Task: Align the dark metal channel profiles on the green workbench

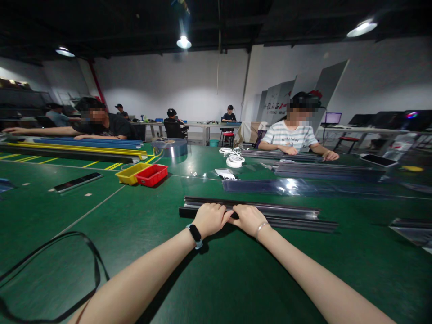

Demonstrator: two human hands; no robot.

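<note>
From the head camera, both arms reach forward over a green surface [236, 279]. The left hand [211, 219] and the right hand [248, 219] lie side by side, almost touching each other, on top of a stack of long dark strips [286, 216]. This stack lies across the surface directly in front of the person, and it extends far to the right of the hands. The fingers of both hands are curled down over the upper strip, so each grip is closed upon it, pressing from above; how far the fingertips go around the far edge I cannot tell. A black wristband [195, 235] is on the left wrist, and a thin bracelet [260, 228] on the right one.

Behind the strips lies a clear plastic sleeve [297, 186], and farther back a second pile of dark strips [324, 172]. To the left stand a yellow tray [131, 173] and a red tray [151, 175], touching each other. White tape rolls [233, 158] are near the middle of the surface. A phone [78, 182] lies at the left, and a black strap [67, 270] makes a loop at the near left corner.

Opposite sits a person in a striped shirt [293, 137] with hands on other strips. Another person [101, 123] leans over long blue and yellow profiles [84, 146] at the left.
</note>
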